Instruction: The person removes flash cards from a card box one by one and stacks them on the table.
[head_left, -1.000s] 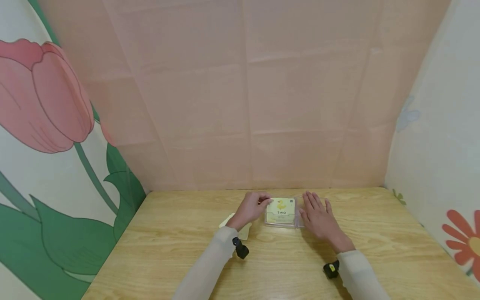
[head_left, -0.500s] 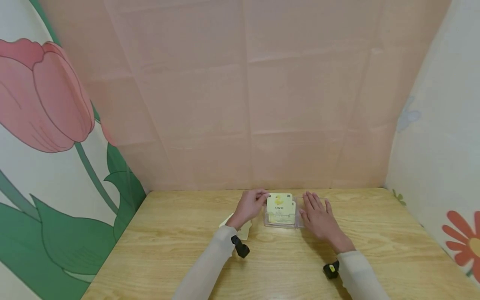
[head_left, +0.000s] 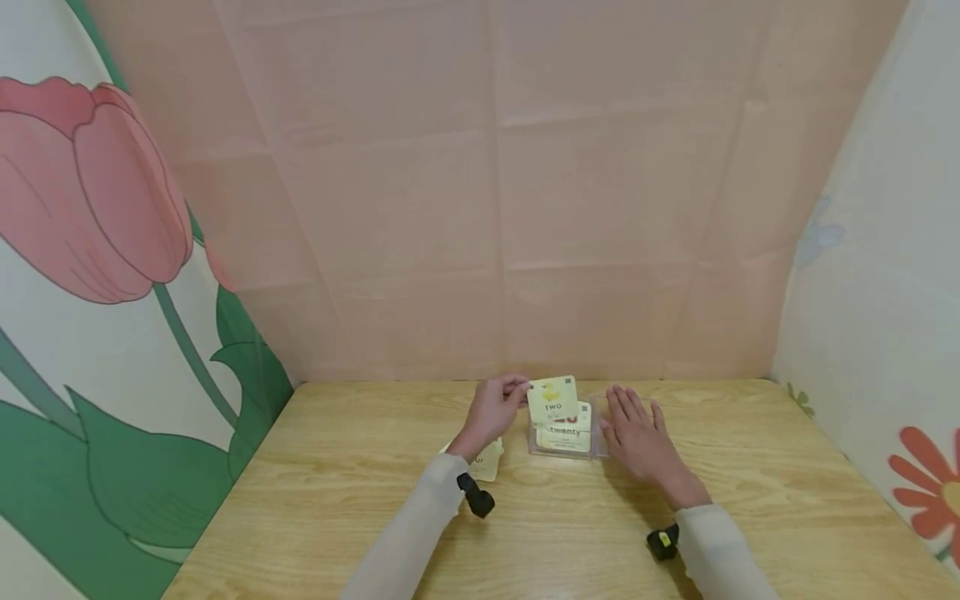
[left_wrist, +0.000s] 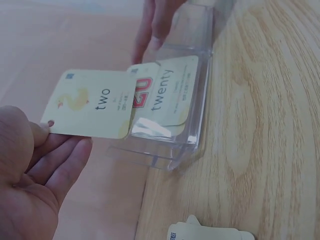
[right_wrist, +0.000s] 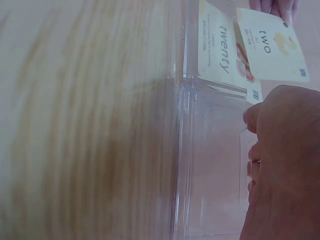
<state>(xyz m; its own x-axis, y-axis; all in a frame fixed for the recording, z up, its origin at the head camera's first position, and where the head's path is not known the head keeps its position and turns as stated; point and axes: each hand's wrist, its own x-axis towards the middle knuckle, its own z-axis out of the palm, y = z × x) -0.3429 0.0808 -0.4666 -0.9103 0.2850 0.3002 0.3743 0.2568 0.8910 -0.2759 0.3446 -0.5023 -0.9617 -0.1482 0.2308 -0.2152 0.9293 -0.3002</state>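
Observation:
My left hand pinches a pale yellow flash card by its punched corner. The card reads "two" and bears a yellow duck-like figure. It is raised over a clear plastic case, overlapping the card beneath in this view. Inside the case lies a "twenty" card with a red 20, on top of other cards. My right hand rests flat with straight fingers on the case's clear right half, beside the cards.
Several loose flash cards lie on the wooden table, partly under my left wrist. A pink cloth backdrop rises behind the table's far edge, with flower-patterned panels at both sides.
My left hand has drawn the "two" card up and to the left out of the case, uncovering the "twenty" card. The right hand has stayed in place.

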